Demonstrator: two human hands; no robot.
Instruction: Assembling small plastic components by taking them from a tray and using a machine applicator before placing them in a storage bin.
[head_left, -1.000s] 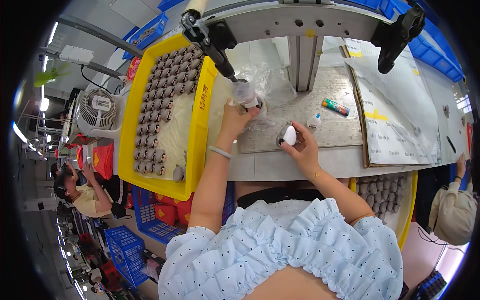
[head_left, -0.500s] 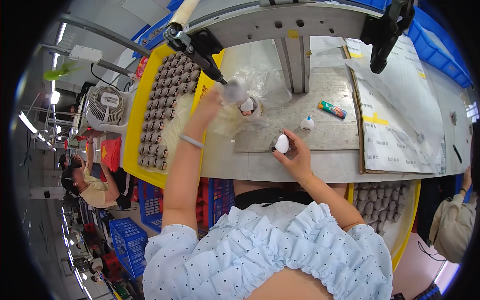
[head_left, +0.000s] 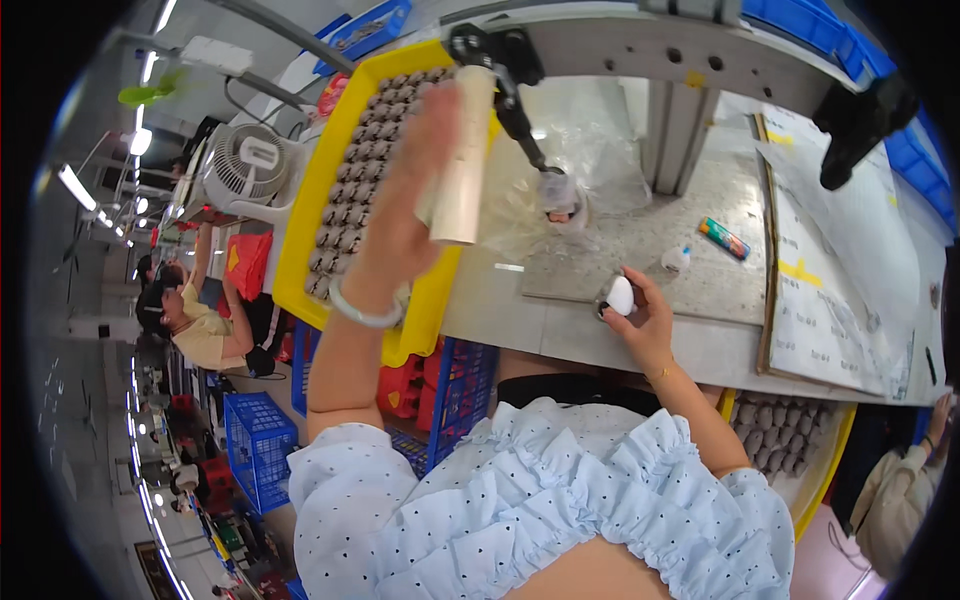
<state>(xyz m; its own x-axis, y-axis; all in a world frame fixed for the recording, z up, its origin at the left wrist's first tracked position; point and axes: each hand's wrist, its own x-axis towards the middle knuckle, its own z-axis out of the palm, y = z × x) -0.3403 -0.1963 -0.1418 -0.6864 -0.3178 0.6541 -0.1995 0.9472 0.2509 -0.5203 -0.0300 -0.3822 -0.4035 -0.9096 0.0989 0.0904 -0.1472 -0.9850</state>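
My left hand (head_left: 405,205) is raised and wrapped around a beige cylindrical handle (head_left: 462,165) of a black lever arm that hangs from the grey frame above. The lever's tip meets a small fixture (head_left: 560,198) on the grey bench, where a part sits under clear plastic. My right hand (head_left: 648,325) rests at the bench's near edge, pinching a small white rounded part (head_left: 621,296). A yellow tray (head_left: 300,225) full of several grey parts lies left of the handle.
A red-green marker (head_left: 725,237) and a little white bottle (head_left: 677,258) lie on the bench. Paper sheets on a board (head_left: 850,300) are at right. A fan (head_left: 245,165), blue crates (head_left: 250,440), a second yellow tray (head_left: 790,430) and seated persons (head_left: 190,320) surround the bench.
My left hand left the fixture on the bench and rose to grasp the beige lever handle. My right hand stayed at the bench edge with the white part.
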